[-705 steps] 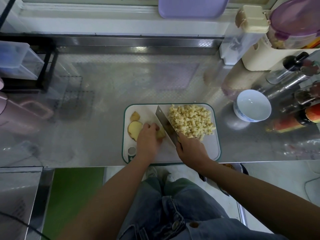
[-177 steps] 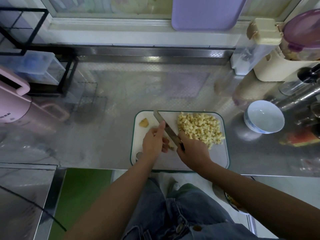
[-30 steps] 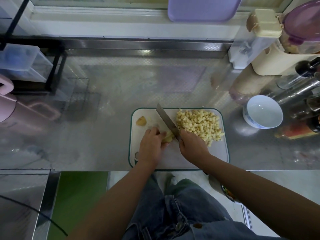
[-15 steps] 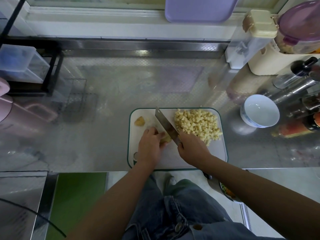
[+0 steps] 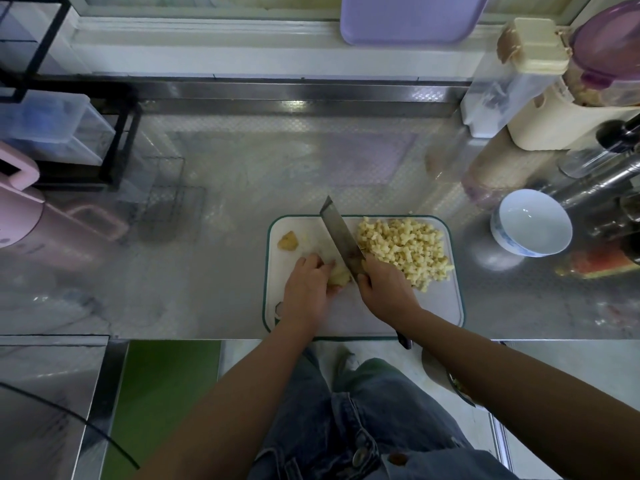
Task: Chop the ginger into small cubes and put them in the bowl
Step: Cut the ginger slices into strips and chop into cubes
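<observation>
**Ginger nearly all cut, cubes piled on the board**

Compared with the earliest picture, the big slice that lay on the left part of the board is gone, and only one small ginger scrap lies there now, near the far left corner.

At the middle of the cutting board a pale ginger piece is under work. The left hand holds it down, with its fingers curled over the piece from the left. The right hand has its fingers wrapped around the handle of the knife. The blade points away from the person and a little to the left, just beside the held piece. It seems to touch the piece, but the fingers hide the edge.

Right of the blade, the ginger cubes lie in a heap on the right half of the board.

The board lies at the near edge of a steel counter. A white bowl stands on the counter to the right, apart from the board. A pink kettle is at the far left, and a purple tray leans by the window.
</observation>
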`<state>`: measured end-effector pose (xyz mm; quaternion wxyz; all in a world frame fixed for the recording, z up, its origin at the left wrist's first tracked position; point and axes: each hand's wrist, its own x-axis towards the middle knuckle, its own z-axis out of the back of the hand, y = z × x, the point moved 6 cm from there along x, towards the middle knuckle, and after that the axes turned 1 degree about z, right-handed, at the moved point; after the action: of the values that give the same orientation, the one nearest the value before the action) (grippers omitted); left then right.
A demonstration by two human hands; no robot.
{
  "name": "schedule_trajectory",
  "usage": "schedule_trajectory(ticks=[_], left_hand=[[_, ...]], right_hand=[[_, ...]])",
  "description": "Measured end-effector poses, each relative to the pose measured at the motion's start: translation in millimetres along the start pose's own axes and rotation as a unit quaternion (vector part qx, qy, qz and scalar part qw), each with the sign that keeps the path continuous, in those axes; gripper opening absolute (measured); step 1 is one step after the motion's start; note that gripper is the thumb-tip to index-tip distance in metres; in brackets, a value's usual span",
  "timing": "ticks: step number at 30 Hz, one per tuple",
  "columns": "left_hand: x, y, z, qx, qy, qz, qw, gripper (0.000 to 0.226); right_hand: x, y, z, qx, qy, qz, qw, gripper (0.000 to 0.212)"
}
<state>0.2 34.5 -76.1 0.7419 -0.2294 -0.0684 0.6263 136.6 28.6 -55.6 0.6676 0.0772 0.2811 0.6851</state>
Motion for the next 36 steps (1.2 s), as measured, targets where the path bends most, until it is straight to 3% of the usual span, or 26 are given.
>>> schedule_trajectory(ticks=[2,7,13,19,22,30,36], left_hand=[[-1.8,1.4,1.2,-0.009,-0.004,-0.001,1.000,0.054],[-3.0,1.8,3.6,-0.008,-0.030,0.009,0.999,0.035],[-2.8,1.1,5.0,-0.032,-0.042,0.017,0.998,0.029],[-2.4,1.1,5.3,-0.033,-0.032,0.022,0.999,0.027],[-2.7,0.6,5.9,-0.028,-0.030,0.015,0.999,0.027],[-3.4,3.3,6.7,-0.025,-0.032,-0.007,0.999,0.036],[-6.4,5.3,7.2,-0.034,-0.049,-0.005,0.998,0.026]], right_hand=[[-3.1,0.9,6.5,-0.001,-0.004,0.016,1.000,0.010],[-11.8,2.7,10.5,-0.032,0.023,0.042,0.998,0.010],[-12.8,2.0,1.7,-0.031,0.041,0.023,0.998,0.016],[-10.3,1.8,-10.6,-0.019,0.025,0.001,0.999,0.004],[-8.4,0.5,-11.3,-0.005,0.011,-0.004,1.000,0.015],[-4.9,6.4,8.5,-0.003,0.002,0.029,1.000,0.010],[-15.0,8.7,6.7,-0.028,0.035,0.042,0.998,0.011]])
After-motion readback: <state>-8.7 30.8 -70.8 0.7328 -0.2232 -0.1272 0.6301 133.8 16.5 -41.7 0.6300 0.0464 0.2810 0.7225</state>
